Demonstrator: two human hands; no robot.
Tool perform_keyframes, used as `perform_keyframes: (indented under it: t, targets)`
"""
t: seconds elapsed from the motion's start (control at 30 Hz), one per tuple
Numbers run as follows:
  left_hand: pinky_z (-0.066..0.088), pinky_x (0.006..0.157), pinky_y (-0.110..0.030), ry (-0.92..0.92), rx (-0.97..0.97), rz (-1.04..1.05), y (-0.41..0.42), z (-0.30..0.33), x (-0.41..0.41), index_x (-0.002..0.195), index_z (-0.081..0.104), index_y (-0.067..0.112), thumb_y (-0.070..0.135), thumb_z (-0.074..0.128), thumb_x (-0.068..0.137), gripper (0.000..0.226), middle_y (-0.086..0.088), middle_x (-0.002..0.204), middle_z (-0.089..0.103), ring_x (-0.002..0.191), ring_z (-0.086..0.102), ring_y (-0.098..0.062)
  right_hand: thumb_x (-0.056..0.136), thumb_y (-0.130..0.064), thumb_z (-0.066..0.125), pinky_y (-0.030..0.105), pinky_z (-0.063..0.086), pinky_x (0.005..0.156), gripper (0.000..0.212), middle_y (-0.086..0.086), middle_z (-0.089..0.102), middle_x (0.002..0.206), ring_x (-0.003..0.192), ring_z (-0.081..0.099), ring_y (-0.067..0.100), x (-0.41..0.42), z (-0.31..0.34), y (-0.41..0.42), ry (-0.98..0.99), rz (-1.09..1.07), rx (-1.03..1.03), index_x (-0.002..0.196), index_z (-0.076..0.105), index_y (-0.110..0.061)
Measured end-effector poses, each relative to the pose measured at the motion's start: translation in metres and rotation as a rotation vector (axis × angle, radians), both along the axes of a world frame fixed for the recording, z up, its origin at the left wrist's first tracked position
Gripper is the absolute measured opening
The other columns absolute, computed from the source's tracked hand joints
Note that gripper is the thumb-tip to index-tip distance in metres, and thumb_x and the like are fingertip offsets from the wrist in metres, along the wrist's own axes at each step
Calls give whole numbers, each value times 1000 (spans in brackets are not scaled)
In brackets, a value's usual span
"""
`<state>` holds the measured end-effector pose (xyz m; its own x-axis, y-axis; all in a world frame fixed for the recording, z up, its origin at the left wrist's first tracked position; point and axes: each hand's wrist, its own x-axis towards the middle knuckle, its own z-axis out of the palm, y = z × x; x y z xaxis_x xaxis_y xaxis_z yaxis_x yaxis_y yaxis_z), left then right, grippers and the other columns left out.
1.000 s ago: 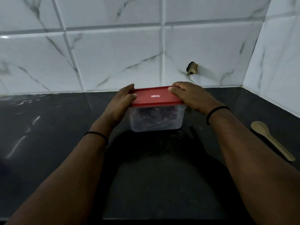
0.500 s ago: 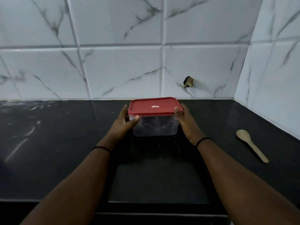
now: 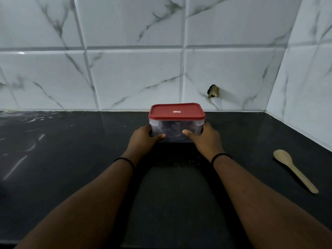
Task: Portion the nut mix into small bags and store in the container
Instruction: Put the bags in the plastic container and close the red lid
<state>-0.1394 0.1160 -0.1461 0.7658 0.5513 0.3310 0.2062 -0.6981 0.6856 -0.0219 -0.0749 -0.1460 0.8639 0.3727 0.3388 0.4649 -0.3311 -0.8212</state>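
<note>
Head view: both hands, left hand (image 3: 143,139) and right hand (image 3: 206,139), fingers curled, are now gripping the lidded container's (image 3: 177,130) sides at 12 o'clock on the bench (image 3: 71,159), lid pressing finished, storing nearly done.

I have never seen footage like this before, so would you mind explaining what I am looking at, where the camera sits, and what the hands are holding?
There is no machine here: a person works with two bare hands, and the camera is worn on their head, looking forward and down. That is why both forearms reach in from the bottom edge. The left hand and the right hand grip the two sides of a clear plastic container, thumbs across its near wall. It stands on a black countertop close to a white marbled tile wall. A red lid covers it, and something dark shows through the plastic, too dim to identify. A wooden spoon lies apart on the right. Each wrist wears a black band.
</note>
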Motion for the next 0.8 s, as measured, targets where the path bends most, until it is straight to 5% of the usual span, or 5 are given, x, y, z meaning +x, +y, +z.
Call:
perform_keyframes:
  t: [0.43,0.6,0.8]
  targets:
    - [45,83,-29,48,10,10,54,-2,100,125,62,24,41,67,91,38,2,119,70,100,63,-16,76,-79,56,45,53,92,75,6,67,120,109,64,29,93,-7,64,-20,-96,-207,123,53,-20]
    - [49,90,-33,54,-10,8,55,-1,104,127,61,26,41,67,90,40,2,120,69,105,65,-19,81,-77,54,41,53,88,74,8,65,121,110,63,30,98,-7,68,-25,-117,-260,124,52,-17]
    - [47,78,-32,142,161,100,30,5,76,120,55,20,40,65,89,38,0,107,64,92,60,-18,82,-62,63,46,50,94,72,15,60,124,115,57,35,73,3,55,-7,-131,-231,128,39,-11]
